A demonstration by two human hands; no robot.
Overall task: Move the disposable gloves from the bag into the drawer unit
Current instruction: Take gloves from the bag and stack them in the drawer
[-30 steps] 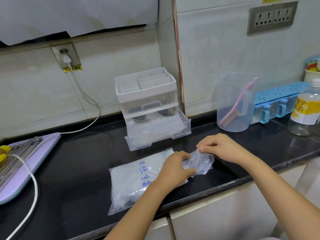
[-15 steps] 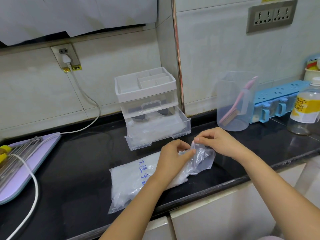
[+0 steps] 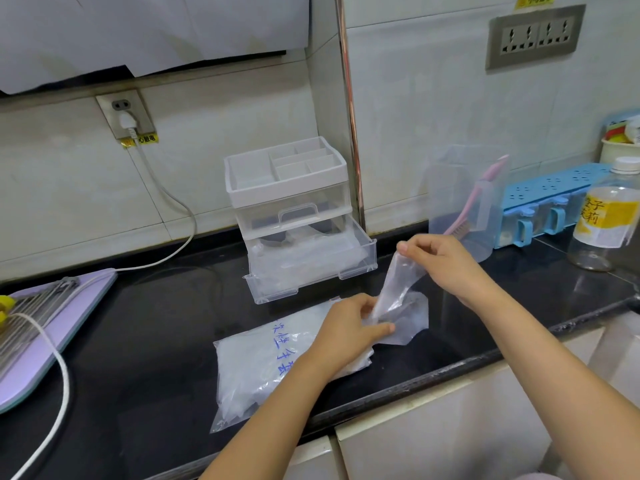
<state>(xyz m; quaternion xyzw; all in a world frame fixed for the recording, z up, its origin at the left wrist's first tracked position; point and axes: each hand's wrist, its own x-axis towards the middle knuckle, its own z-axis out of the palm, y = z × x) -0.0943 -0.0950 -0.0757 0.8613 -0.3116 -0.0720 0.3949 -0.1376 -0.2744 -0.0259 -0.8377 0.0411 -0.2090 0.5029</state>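
A clear plastic bag [image 3: 256, 362] with blue writing lies flat on the black counter, full of thin disposable gloves. My left hand [image 3: 343, 334] presses down on the bag's open right end. My right hand [image 3: 440, 261] pinches the top of one translucent glove [image 3: 398, 289] and holds it stretched upward out of the bag's mouth. Behind the bag stands the clear drawer unit [image 3: 287, 188] with a white divided tray on top. Its bottom drawer [image 3: 356, 268] is pulled out and holds a layer of gloves.
A clear measuring jug [image 3: 453, 188] with a pink brush stands right of the unit, then a blue rack [image 3: 554, 192] and a bottle [image 3: 606, 216]. At the left lie a purple board [image 3: 69, 306] with a wire rack and a white cable [image 3: 52, 344]. The counter edge [image 3: 450, 370] runs in front.
My right hand has risen up and to the right, drawing a glove out of the bag's mouth. My left hand has stayed on the bag's open end.
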